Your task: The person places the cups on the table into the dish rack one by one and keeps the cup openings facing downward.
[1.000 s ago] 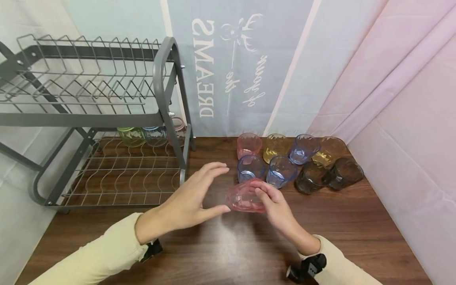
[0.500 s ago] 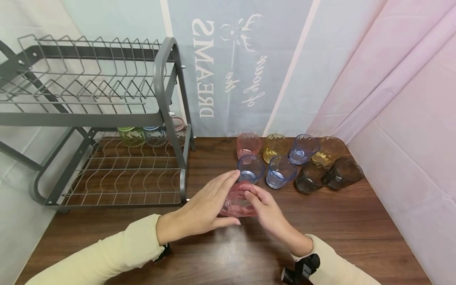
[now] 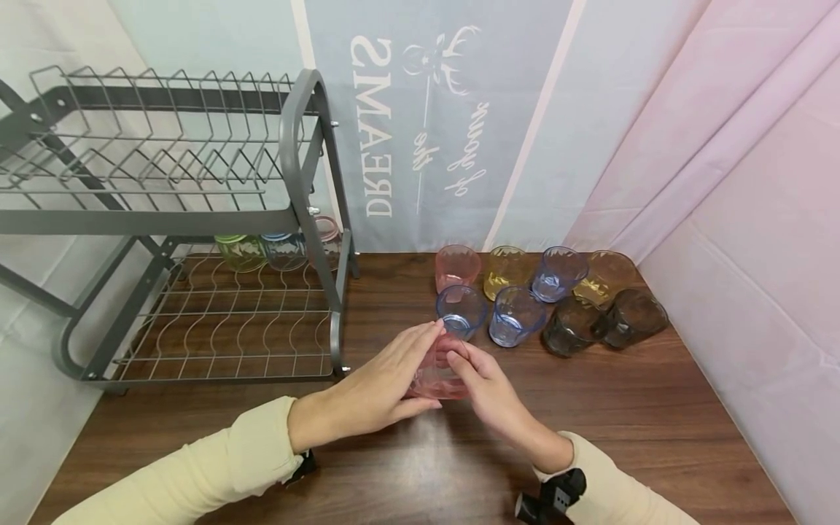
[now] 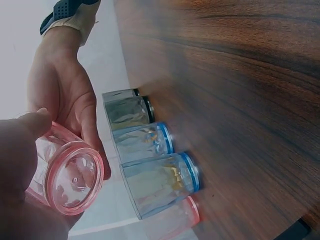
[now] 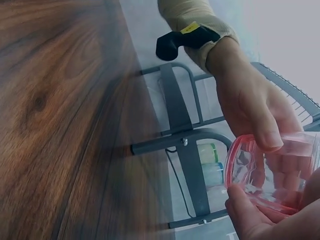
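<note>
A clear pink drinking glass (image 3: 441, 375) lies tilted on its side between my two hands, held above the table. My left hand (image 3: 370, 383) grips it from the left around its base end, thumb along the near side. From the right, my right hand (image 3: 492, 390) holds the other end, with the thumb on the glass's upper side. In the left wrist view the round base of the pink glass (image 4: 75, 180) faces the camera. The right wrist view has the left thumb (image 5: 270, 137) resting on the glass wall near the base.
Behind the hands stand blue glasses (image 3: 515, 317), a pink glass (image 3: 458, 266), yellow glasses (image 3: 507, 273) and dark grey glasses (image 3: 569, 328). A grey two-tier dish rack (image 3: 226, 378) stands at left, with a green glass (image 3: 241, 254), a blue one and a pink one on its lower tier.
The left hand has moved right and closed onto the pink glass, which it stood apart from earlier. The right hand has shifted slightly left with the glass.
</note>
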`<state>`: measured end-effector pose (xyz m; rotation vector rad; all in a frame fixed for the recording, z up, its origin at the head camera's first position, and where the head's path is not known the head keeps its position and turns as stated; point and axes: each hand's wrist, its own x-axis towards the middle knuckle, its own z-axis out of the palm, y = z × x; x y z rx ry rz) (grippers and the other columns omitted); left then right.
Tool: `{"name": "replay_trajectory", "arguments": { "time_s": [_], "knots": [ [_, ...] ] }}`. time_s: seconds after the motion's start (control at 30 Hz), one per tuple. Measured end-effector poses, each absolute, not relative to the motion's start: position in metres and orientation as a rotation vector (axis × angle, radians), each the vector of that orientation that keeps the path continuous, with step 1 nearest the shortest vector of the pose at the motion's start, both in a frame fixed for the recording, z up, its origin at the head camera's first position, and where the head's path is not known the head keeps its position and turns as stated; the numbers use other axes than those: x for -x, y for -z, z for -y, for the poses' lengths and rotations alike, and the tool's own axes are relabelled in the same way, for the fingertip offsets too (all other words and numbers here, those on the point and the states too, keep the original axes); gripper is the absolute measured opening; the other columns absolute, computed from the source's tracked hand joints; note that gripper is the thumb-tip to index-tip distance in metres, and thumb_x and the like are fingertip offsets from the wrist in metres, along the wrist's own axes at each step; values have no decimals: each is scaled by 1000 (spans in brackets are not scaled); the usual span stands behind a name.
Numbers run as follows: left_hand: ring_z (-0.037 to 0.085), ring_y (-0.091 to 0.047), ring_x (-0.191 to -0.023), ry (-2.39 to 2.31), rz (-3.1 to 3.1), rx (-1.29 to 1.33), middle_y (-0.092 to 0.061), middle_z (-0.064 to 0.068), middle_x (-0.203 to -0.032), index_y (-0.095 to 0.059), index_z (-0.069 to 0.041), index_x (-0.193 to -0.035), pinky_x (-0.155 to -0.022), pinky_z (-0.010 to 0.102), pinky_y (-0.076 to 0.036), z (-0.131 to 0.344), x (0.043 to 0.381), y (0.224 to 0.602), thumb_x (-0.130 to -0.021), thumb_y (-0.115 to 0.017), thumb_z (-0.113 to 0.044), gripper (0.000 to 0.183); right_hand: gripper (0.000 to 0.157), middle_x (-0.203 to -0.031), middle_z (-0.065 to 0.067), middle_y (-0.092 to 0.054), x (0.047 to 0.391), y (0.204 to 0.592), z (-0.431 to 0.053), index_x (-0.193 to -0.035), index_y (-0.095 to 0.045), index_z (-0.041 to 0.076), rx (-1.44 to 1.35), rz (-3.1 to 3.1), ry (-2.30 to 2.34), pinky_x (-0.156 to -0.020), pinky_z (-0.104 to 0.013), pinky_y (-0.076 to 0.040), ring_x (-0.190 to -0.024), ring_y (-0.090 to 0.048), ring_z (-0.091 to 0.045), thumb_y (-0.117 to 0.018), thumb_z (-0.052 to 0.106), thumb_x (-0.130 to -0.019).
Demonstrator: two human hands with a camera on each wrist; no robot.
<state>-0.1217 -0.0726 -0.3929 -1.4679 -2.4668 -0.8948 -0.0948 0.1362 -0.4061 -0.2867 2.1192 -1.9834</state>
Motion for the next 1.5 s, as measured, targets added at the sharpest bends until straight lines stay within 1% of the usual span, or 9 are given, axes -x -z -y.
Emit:
{"name": "replay_trajectory", "arguments": {
  "time_s": [0.2, 0.33, 0.53, 0.7, 0.83, 0.97, 1.23, 1.4, 1.5],
  "knots": [
    [26, -38, -144, 944, 2522, 1447, -41, 17, -153, -12, 1, -161, -120, 41, -31, 75, 122, 389, -91, -79, -25, 99, 33, -124, -25, -64, 96, 407, -141, -128, -58, -9, 223, -2148, 2028, -82, -27, -57, -105, -66, -13, -48, 14, -107],
    [26, -41, -142, 966, 2551, 1423, -43, 16, -152, -16, -1, -161, -118, 43, -35, 77, 124, 385, -91, -80, -26, 98, 29, -114, -28, -66, 97, 406, -144, -122, -58, -12, 212, -2111, 2088, -75, -27, -57, -97, -70, -15, -50, 12, -106],
    [23, -50, -133, 1048, 2530, 1359, -52, 9, -146, -33, -8, -157, -111, 43, -42, 78, 124, 379, -82, -88, -28, 95, 26, -101, -13, -68, 97, 408, -143, -118, -58, -13, 229, -2118, 2074, -69, -27, -57, -88, -67, -14, -51, 9, -105],
    [20, -58, -122, 1105, 2445, 1310, -58, 4, -140, -47, -11, -146, -101, 41, -49, 79, 125, 377, -73, -94, -30, 89, 28, -95, -8, -65, 96, 407, -142, -119, -57, -13, 207, -2105, 2060, -67, -30, -58, -78, -66, -15, -50, 11, -106],
    [19, -58, -122, 1217, 2393, 1317, -58, 3, -141, -50, -12, -144, -103, 39, -48, 79, 126, 377, -72, -95, -27, 86, 28, -93, -7, -64, 96, 406, -142, -119, -54, -14, 235, -2076, 2077, -65, -31, -59, -72, -67, -16, -49, 11, -107],
    [19, -54, -129, 1370, 2348, 1338, -55, 4, -144, -52, -13, -144, -109, 39, -45, 78, 126, 376, -73, -93, -23, 82, 24, -90, -4, -63, 97, 408, -142, -112, -54, -13, 281, -2024, 2097, -63, -31, -58, -71, -65, -14, -49, 9, -106],
    [22, -53, -129, 1524, 2246, 1324, -54, 6, -139, -56, -11, -138, -110, 39, -44, 76, 127, 372, -67, -97, -18, 82, 10, -86, 0, -64, 96, 409, -143, -105, -60, 1, 217, -1962, 2075, -61, -28, -55, -71, -64, -13, -54, 4, -98],
    [19, -59, -121, 1640, 2218, 1281, -61, 6, -132, -55, -10, -137, -105, 34, -47, 76, 125, 373, -64, -98, -13, 86, 20, -99, 1, -64, 95, 408, -141, -111, -61, -6, 159, -1954, 2030, -59, -28, -55, -71, -64, -13, -57, 7, -96],
    [19, -62, -117, 1723, 2179, 1304, -64, 10, -130, -51, -8, -140, -103, 32, -49, 74, 125, 373, -64, -97, -8, 88, 32, -98, 0, -66, 95, 409, -141, -114, -61, -9, 134, -1944, 1988, -60, -27, -55, -68, -64, -13, -62, 20, -100]
  ]
}}
